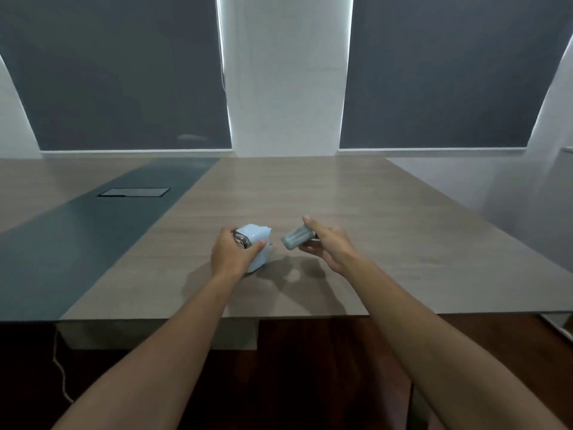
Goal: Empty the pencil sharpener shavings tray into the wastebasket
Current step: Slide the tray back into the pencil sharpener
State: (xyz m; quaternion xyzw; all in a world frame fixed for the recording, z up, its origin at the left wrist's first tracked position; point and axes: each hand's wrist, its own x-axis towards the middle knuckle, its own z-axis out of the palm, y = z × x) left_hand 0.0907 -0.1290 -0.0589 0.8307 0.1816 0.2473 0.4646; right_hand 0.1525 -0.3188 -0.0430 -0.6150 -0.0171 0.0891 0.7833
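Tray [297, 238] is out, gripped in the right hand [329, 247] above the desk [356, 193]. Left hand [231, 254] clasps the sharpener [257, 246] there. Dumping remains; no wastebasket visible.

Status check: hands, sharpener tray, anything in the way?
Left hand grips sharpener on table. Right hand holds tray, pulled out, clear of sharpener. Wastebasket not in view. Nothing blocking.

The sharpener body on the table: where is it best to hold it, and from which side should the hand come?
Probably across its two broad flat sides, coming from above and the left, as the left hand does now. The pale blue sharpener body stands upright on the table, boxy and smooth, with a metal part at its upper left end. The right hand holds the grey tray apart.
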